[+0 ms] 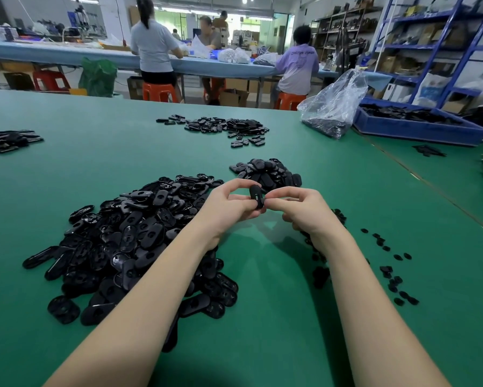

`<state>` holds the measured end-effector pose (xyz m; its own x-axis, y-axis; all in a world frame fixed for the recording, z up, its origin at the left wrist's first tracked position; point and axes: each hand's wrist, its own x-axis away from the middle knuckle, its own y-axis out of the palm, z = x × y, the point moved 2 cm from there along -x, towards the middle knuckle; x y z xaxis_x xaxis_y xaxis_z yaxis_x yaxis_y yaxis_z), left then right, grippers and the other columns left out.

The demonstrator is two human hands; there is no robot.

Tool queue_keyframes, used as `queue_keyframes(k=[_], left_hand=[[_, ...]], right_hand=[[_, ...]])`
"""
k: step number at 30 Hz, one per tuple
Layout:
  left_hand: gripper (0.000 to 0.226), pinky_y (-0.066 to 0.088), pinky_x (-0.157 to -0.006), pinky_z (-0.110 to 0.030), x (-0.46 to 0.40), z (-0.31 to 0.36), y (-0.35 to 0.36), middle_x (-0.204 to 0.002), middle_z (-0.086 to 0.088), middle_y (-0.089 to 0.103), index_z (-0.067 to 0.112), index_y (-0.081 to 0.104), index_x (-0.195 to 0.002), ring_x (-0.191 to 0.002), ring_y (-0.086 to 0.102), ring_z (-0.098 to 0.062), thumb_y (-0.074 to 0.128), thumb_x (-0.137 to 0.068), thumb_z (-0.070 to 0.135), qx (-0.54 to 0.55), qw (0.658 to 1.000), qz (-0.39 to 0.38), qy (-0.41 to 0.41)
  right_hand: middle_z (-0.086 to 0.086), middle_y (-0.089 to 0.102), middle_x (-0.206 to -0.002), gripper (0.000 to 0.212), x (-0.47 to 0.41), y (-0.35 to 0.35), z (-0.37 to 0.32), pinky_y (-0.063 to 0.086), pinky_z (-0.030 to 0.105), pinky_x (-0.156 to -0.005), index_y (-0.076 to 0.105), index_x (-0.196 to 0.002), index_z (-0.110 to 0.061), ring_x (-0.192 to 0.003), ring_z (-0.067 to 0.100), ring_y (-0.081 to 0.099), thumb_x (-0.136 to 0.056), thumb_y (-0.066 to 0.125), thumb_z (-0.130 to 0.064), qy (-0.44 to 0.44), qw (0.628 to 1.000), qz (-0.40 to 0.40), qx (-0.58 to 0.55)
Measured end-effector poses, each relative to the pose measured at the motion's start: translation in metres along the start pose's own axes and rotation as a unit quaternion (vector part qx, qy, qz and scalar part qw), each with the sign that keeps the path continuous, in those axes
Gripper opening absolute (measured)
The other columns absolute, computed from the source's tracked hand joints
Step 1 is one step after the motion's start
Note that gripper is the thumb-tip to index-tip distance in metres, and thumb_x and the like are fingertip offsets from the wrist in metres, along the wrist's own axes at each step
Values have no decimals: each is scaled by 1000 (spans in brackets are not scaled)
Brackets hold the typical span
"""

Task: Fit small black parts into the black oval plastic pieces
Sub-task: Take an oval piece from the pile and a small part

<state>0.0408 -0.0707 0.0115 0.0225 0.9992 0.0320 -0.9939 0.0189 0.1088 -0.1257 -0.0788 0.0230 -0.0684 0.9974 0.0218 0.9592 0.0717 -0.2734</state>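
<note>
1. Pinched between thumb and fingertips, the left hand (229,208) holds one black oval piece (256,197) up off the green table (123,141), turned so its face meets the other hand. Lifting it clear probably lets both hands steady it while a part is pressed home.
2. Beneath and beside the left forearm lies the big heap of oval pieces (139,241), most likely the unworked stock, kept close so the left hand can draw from it without reaching.
3. Just beyond the hands sits a smaller, tidier pile (268,170), which I judge to be finished pieces, pushed forward out of the way.
4. At the oval's lower edge the right hand (301,210) closes its fingertips, seemingly pressing a small part in; the part itself is hidden between fingers and oval, so I cannot say whether it is seated.
5. Scattered on the mat by the right forearm are the small black parts (393,275), near enough for the right hand to pick one up; more lie under the wrist, partly covered.
6. Farther right, a clear plastic bag (332,107) and a blue tray (419,129) hold dark items too small to identify.
</note>
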Motion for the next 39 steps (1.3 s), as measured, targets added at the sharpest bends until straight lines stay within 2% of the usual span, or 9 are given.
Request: queue_keyframes(k=[6, 11, 13, 18, 22, 27, 30, 33, 39], left_hand=[[14, 56, -69, -19, -2, -1, -3, -90, -13, 78, 10, 68, -106, -82, 74, -17, 67, -93, 5, -67, 998, 5, 16], [11, 59, -90, -37, -4, -5, 1, -84, -11, 78, 11, 66, -95, -83, 74, -24, 70, -91, 2, -108, 992, 14, 64], [13, 58, -93, -42, -4, -6, 1, -82, -8, 78, 13, 66, -96, -81, 76, -23, 71, -89, 3, -133, 988, 20, 81], [24, 60, -85, -31, 0, -2, 0, -82, 2, 78, 25, 70, -102, -78, 76, -14, 73, -86, 7, -174, 977, 23, 124], [24, 60, -83, -28, 1, 1, 1, -81, 4, 78, 25, 71, -100, -77, 76, -13, 73, -86, 6, -193, 971, 18, 140], [22, 60, -84, -30, 2, 4, -2, -83, -6, 78, 14, 66, -104, -82, 76, -20, 69, -88, 0, -132, 987, -1, 94], [17, 58, -73, -24, 1, 6, -2, -86, -11, 78, 11, 63, -105, -83, 73, -16, 68, -90, 3, -100, 993, -23, 56], [11, 56, -67, -21, -1, 4, -3, -86, -10, 78, 9, 64, -101, -77, 71, -16, 70, -92, 10, -72, 997, -21, 17], [11, 57, -82, -23, -3, 0, -6, -83, -12, 77, 9, 64, -98, -70, 70, -15, 71, -90, 6, -64, 998, -2, 6]], right_hand=[[-8, 58, -61, 6, -3, -1, 3, 29, 14, -40, 79, -77, -26, -57, 10, 41, -81, 83, -21, 23, 999, 38, -4], [-13, 56, -52, 7, -3, -1, 3, 25, 15, -38, 79, -76, -24, -44, 3, 39, -80, 83, -21, 36, 998, 36, -26], [-11, 56, -53, 5, -3, -2, 4, 23, 15, -38, 80, -78, -23, -41, 2, 37, -79, 84, -21, 40, 998, 34, -34], [-9, 61, -58, 5, -3, -1, 3, 25, 14, -37, 81, -81, -22, -52, 8, 39, -78, 85, -22, 43, 998, 40, -28], [-15, 56, -50, 12, -3, -3, 2, 25, 13, -37, 80, -86, -24, -51, 7, 40, -77, 87, -25, 48, 997, 49, -25], [-9, 59, -64, 20, 0, -4, 2, 28, 8, -38, 80, -89, -24, -50, 0, 48, -74, 90, -34, 34, 998, 51, -20], [-8, 67, -73, 24, 2, -4, 2, 27, 14, -40, 81, -91, -25, -63, 10, 46, -75, 88, -41, 43, 999, 12, -24], [-12, 69, -72, 21, 1, -5, 3, 28, 15, -41, 81, -86, -26, -63, 12, 44, -74, 88, -42, 40, 999, -15, -17], [-9, 60, -66, 11, -3, -4, 2, 29, 16, -42, 79, -74, -32, -60, 10, 44, -75, 88, -38, 13, 1000, -10, 20]])
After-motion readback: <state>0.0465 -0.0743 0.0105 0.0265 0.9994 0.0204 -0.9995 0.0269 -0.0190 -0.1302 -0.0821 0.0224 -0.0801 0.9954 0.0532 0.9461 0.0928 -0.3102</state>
